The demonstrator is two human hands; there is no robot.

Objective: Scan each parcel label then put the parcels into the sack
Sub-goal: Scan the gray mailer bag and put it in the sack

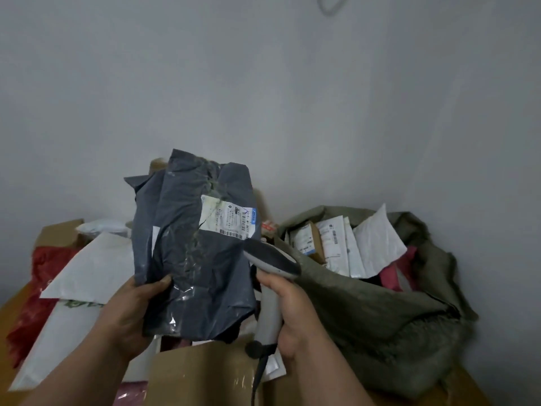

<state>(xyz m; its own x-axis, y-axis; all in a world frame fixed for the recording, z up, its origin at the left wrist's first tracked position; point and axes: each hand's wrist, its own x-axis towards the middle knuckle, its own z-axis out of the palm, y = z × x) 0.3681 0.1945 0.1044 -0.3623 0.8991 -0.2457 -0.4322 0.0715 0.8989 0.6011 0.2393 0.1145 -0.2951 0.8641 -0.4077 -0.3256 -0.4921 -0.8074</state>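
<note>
A: Nearest first, what's cut off?
B: Brown cardboard box [202, 376] at the bottom edge, glossy tape on it, front out of view. A pink bag [131, 395] beside it, mostly hidden.

A: Hands?
B: Left hand [131, 315] grips the grey parcel [193, 253] at its lower left edge, thumb on the front, other fingers hidden behind. Right hand [295, 312] is wrapped round the handle of the scanner [270, 288], whose head points up at the parcel.

A: Parcel material?
B: Crinkled grey plastic mailer, shiny, held upright above the pile. White label [231, 219] on its upper right, torn and creased at the left; print too small to read.

A: Scanner?
B: Pale grey handle, dark top, black cable [259, 373] dropping off the bottom. Its window faces away.

A: Around it?
B: Left: white mailers [87, 268], red bag [35, 294], another box [58, 232], all overlapping. The counter [8, 312] shows only as a wooden sliver.

A: Sack?
B: Right, olive woven sack [380, 317], slumped, mouth open. Labelled parcels in sack [345, 244] stand on edge; lower ones are hidden.

A: Behind?
B: Plain grey wall [263, 83].
</note>
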